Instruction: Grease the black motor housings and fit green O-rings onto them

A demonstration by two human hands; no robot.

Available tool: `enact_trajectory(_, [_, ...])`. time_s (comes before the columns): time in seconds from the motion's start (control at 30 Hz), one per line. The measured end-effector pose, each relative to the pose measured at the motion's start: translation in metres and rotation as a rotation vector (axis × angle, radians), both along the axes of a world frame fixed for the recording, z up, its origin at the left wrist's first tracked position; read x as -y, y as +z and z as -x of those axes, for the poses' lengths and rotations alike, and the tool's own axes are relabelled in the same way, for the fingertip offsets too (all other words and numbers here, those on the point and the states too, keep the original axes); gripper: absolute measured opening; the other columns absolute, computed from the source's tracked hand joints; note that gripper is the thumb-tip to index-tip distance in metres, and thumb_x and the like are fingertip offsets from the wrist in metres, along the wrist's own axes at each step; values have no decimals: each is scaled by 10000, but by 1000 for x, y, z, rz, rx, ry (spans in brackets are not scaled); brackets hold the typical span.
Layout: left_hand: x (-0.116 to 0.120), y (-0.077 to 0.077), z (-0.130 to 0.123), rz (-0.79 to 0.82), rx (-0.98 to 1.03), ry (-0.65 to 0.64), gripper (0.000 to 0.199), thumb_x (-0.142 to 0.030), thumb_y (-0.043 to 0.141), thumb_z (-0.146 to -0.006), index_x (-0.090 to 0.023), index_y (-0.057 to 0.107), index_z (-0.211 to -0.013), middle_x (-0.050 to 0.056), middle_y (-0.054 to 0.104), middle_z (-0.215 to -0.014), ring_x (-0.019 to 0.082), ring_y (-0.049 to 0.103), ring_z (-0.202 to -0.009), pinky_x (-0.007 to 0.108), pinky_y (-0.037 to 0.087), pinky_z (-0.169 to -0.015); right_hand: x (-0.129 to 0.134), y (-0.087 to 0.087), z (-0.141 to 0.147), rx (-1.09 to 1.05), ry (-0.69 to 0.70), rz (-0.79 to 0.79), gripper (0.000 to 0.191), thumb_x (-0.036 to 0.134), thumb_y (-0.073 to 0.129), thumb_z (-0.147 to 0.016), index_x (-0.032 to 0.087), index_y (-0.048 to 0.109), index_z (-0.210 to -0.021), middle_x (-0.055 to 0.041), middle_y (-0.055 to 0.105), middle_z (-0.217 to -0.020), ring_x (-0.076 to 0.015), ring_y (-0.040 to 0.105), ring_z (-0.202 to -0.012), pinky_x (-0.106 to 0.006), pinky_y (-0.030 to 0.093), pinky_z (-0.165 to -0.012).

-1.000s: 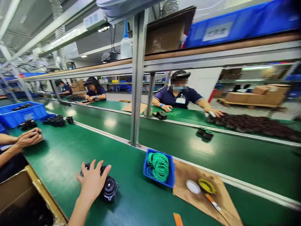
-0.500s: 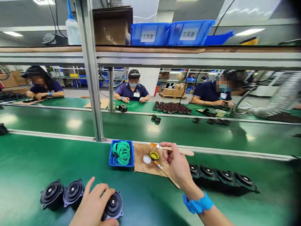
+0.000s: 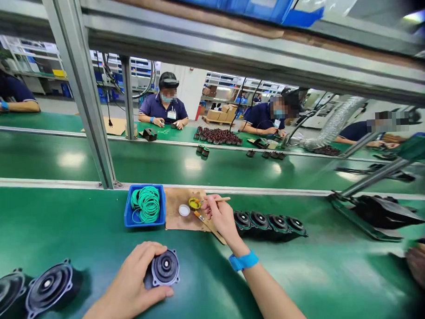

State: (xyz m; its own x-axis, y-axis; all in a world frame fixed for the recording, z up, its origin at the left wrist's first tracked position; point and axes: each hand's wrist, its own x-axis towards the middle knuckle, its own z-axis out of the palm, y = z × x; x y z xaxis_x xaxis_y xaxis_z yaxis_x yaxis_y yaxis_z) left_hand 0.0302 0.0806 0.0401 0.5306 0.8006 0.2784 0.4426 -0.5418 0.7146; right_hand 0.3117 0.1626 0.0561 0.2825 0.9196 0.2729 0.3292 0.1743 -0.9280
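My left hand (image 3: 135, 278) is closed around the side of a round black housing (image 3: 166, 268) with concentric rings, lugs at its rim and a light centre. In my right hand (image 3: 219, 217) is a paintbrush (image 3: 222, 199) with a wooden handle. Its bristles are at a small yellow cup (image 3: 194, 203); whether they touch the contents is hard to tell. Beside the cup lie a white lid (image 3: 184, 210) and a second brush (image 3: 199, 216), on a piece of brown cardboard (image 3: 174, 221). A blue bin (image 3: 145, 224) to the left holds several green rubber rings (image 3: 147, 203).
Two more black housings (image 3: 49, 286) stand at the lower left. Right of my right hand is a row of several housings (image 3: 268, 222) with green rings. A metal post (image 3: 81, 89) rises behind the bin. Co-workers (image 3: 167, 105) sit across the green bench (image 3: 307, 286).
The view has turned right and down. My right hand has lowered the brush from above the cardboard to the yellow cup. My left hand's fingers have closed in around the housing.
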Motion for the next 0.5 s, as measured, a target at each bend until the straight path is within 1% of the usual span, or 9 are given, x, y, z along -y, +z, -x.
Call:
enact_trajectory(0.13, [0,-2,2,-52,-4,-6,564,-427,809,-759,-277,547,-1235,68,681,-1221,268,655,-1124,387,547,-950,-1,-7,-5,69,-12,55,625,800,448,-836,203,617,-758,-86,689,-660,-213,616,-512,-289,494,-439])
enact_trajectory(0.3, [-1,-3,2,-99,13,-15,561,-449,773,-798,-289,517,-1271,72,678,-1224,266,656,-1122,392,553,-942,-2,-13,-6,138,-9,93,625,768,404,-876,208,606,-687,-82,680,-655,-198,611,-503,-286,502,-469])
enact_trajectory(0.43, [-1,-6,2,-115,6,-21,571,-476,755,-810,-287,509,-1289,75,682,-1216,264,660,-1116,392,557,-940,-1,-10,-5,204,-9,88,587,701,386,-914,216,591,-655,-70,659,-629,-192,592,-492,-289,482,-487])
enact_trajectory(0.5, [0,-7,2,-114,3,-18,578,-489,748,-812,-284,512,-1298,79,684,-1217,269,662,-1116,397,559,-940,1,-6,-5,247,-4,60,542,640,386,-934,223,575,-644,-79,680,-700,-200,617,-563,-295,492,-557])
